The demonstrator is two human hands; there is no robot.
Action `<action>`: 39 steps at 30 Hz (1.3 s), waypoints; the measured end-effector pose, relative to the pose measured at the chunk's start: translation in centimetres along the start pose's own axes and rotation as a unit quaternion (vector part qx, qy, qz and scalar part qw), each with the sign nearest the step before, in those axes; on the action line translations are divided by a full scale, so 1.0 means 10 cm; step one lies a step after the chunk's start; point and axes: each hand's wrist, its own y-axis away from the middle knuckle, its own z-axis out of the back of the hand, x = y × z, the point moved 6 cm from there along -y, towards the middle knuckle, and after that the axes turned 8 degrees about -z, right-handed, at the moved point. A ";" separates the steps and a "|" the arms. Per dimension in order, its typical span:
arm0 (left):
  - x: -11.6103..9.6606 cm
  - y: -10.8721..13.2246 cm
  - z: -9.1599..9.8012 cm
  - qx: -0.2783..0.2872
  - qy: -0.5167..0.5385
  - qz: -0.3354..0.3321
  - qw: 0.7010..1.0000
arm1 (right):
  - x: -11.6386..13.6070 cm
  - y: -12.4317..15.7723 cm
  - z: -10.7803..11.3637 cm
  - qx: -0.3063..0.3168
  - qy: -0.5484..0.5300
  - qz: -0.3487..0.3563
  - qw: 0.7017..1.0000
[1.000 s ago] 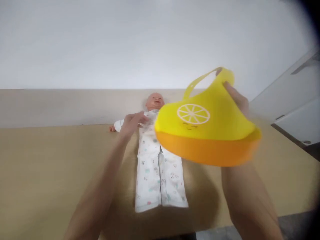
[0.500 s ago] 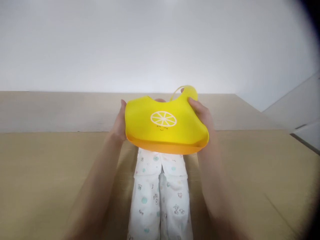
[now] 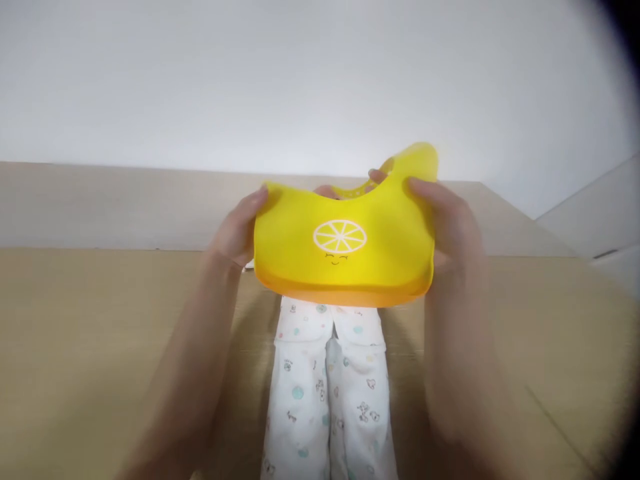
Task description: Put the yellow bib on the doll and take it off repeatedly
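Held up between both hands is a yellow baby bib (image 3: pixel 300 227) with a white citrus slice and a smiling face printed on it. Its orange catch pocket (image 3: pixel 345 295) runs along the lower edge. My left hand (image 3: pixel 237 227) grips the bib's left edge, thumb in front and the other fingers mostly hidden behind. On the right side, my right hand (image 3: pixel 453 217) pinches the bib below the raised neck strap, with a fingertip showing in the neck opening. Under the bib lie white printed baby clothes (image 3: pixel 300 413), their two legs pointing toward me; the bib covers their upper part.
The clothes rest on a light wooden surface (image 3: pixel 100 347). Behind it runs a paler wood strip (image 3: pixel 100 207) against a white wall (image 3: pixel 250 80). White panels (image 3: pixel 610 207) stand at the right.
My right hand has moved right and slightly up, spreading the bib wider and straightening its right side. The neck strap stands higher. My left thumb now shows on the front.
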 end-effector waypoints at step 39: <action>0.13 -0.08 -0.07 -0.060 -0.105 -0.039 0.992 | -0.29 -0.30 0.60 -0.167 0.051 0.000 0.985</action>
